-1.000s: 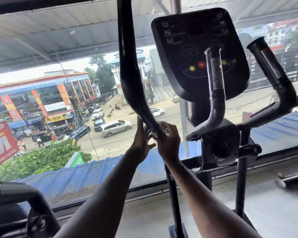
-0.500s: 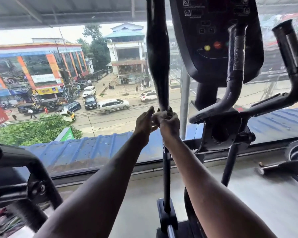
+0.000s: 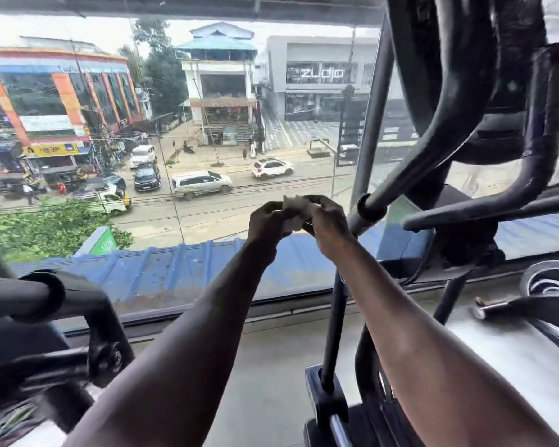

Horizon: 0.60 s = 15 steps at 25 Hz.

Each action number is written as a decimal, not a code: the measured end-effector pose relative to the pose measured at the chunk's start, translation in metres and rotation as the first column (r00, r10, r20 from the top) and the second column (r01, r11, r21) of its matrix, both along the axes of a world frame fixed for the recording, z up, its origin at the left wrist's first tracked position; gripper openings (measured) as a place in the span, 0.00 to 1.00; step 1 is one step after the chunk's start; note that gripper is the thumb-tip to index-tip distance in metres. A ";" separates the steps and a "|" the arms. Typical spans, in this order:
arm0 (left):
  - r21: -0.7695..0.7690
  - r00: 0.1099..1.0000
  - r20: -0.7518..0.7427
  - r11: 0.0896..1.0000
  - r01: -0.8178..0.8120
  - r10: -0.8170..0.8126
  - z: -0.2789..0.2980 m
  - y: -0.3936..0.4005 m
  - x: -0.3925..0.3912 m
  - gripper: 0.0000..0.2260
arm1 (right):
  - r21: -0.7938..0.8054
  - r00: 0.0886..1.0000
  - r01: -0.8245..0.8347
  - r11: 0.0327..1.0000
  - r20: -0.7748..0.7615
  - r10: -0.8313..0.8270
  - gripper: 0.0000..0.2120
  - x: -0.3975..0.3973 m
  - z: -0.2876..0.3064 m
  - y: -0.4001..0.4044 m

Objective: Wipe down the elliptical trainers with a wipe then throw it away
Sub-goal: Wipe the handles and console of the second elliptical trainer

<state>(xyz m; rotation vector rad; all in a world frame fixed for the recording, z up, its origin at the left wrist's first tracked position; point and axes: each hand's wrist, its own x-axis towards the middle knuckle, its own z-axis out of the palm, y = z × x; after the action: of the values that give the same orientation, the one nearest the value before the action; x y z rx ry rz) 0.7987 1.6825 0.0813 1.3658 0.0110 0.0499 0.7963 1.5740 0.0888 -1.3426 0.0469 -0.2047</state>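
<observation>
A crumpled white wipe (image 3: 293, 210) is held between both hands in front of the window, left of the machine. My left hand (image 3: 268, 221) pinches its left side and my right hand (image 3: 328, 224) grips its right side. Neither hand touches the elliptical trainer (image 3: 459, 175), whose black moving handlebar (image 3: 373, 121) rises just right of my right hand. Its fixed handles and console fill the upper right, blurred.
A second black machine (image 3: 62, 321) stands at the lower left. The elliptical's lower post and pedal arm (image 3: 333, 343) lie under my right forearm. A large window (image 3: 175, 246) faces a street. A chrome wheel (image 3: 552, 282) sits at the right on the grey floor.
Both hands have come off the moving handlebar and shifted left, now holding the wipe in the air between them. The view has tilted down and left.
</observation>
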 end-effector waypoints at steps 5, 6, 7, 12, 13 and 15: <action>-0.100 0.999 -0.032 0.995 0.028 -0.031 0.001 0.019 0.046 0.04 | -0.114 0.999 0.051 0.992 -0.014 -0.053 0.03 0.044 0.005 0.017; -0.118 0.999 -0.034 0.993 0.031 -0.035 0.001 0.018 0.058 0.04 | -0.133 0.998 0.064 0.989 -0.014 -0.067 0.01 0.057 0.008 0.018; -0.146 0.999 -0.026 0.989 0.034 -0.038 0.002 0.017 0.072 0.04 | -0.119 0.998 0.065 0.991 -0.020 -0.067 0.02 0.070 0.010 0.019; -0.318 1.000 -0.015 0.948 0.001 -0.006 0.011 0.004 0.161 0.05 | -0.284 0.936 0.353 0.891 0.108 -0.336 0.11 0.166 0.020 0.015; -0.349 0.999 -0.031 0.937 -0.022 0.012 0.015 -0.001 0.178 0.05 | -0.387 0.916 0.402 0.830 0.159 -0.369 0.09 0.184 0.025 0.013; -0.418 0.998 -0.052 0.907 -0.057 0.038 0.023 -0.010 0.206 0.07 | -0.415 0.934 0.356 0.837 0.166 -0.315 0.07 0.213 0.034 0.011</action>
<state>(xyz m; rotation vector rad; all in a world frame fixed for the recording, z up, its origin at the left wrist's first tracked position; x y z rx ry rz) 1.0046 1.6721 0.1043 0.9339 0.0869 0.0553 1.0092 1.5849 0.1224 -1.7728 0.1697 -0.6062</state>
